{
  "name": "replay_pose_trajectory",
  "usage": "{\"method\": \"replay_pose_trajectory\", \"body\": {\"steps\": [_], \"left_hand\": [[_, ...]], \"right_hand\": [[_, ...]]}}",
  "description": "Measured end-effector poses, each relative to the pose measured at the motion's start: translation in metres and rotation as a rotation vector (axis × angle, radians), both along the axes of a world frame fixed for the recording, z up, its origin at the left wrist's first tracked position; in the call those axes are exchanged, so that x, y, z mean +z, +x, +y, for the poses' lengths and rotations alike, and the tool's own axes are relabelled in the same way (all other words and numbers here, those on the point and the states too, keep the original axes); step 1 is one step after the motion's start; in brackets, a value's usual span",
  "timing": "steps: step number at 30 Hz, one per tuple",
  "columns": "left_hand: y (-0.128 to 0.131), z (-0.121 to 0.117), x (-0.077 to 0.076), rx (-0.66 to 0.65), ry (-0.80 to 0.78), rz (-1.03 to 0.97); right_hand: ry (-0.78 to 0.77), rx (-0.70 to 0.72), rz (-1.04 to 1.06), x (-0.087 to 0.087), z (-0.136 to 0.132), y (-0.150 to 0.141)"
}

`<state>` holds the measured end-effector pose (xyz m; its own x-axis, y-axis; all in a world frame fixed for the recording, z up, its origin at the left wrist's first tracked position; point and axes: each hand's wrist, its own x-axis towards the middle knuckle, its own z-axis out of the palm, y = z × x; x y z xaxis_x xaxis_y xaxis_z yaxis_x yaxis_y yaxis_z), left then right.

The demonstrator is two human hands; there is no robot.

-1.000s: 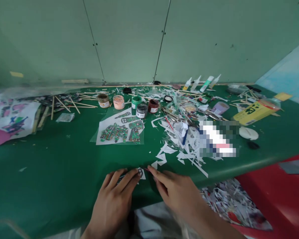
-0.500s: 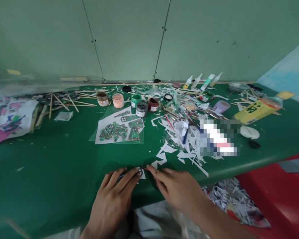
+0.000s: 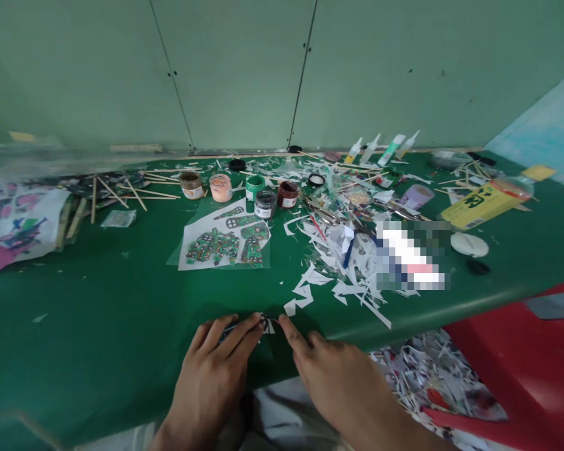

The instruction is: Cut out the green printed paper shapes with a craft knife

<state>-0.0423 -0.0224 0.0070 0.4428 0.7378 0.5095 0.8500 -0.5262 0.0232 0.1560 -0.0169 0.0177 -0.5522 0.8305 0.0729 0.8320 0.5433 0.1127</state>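
Note:
Near the front edge of the green table (image 3: 98, 326), a small piece of white paper (image 3: 269, 326) with a dark printed figure lies mostly covered. My left hand (image 3: 216, 357) presses it down with outstretched fingers. A thin dark-tipped tool with a reddish shaft (image 3: 276, 320) touches the paper's right side. My right hand (image 3: 331, 369) closes round this tool, index finger along it. Most of the tool is hidden, so its exact kind does not show. Farther back lies a printed sheet (image 3: 195, 257) with green painted figures, partly under clear film.
Paint jars, including a black one (image 3: 265, 205), stand behind the sheet. White paper scraps (image 3: 305, 294), tools and sticks cover the right. A yellow-labelled bottle (image 3: 474, 207) lies at far right. Glue bottles (image 3: 391, 150) rest near the wall. Below the edge are more scraps (image 3: 442, 376).
My right hand has turned slightly and its index finger has shifted a little right and down along the paper's edge. My left hand stays in place. The view has tilted slightly.

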Motion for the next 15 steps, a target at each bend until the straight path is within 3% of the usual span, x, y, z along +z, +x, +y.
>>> {"method": "replay_pose_trajectory", "body": {"steps": [4,8,11,15], "left_hand": [[-0.001,-0.001,-0.002,-0.009,-0.007,0.003],[-0.001,-0.001,-0.003,0.019,0.010,-0.017],[0.000,-0.001,-0.003,0.021,0.030,-0.040],[0.001,-0.002,-0.001,0.022,0.005,-0.073]], "right_hand": [[-0.090,-0.019,0.152,0.007,0.008,0.011],[-0.121,-0.174,0.348,0.012,0.023,0.003],[-0.166,-0.295,0.359,0.008,0.031,-0.016],[-0.210,-0.328,0.295,0.001,0.036,-0.032]]}}
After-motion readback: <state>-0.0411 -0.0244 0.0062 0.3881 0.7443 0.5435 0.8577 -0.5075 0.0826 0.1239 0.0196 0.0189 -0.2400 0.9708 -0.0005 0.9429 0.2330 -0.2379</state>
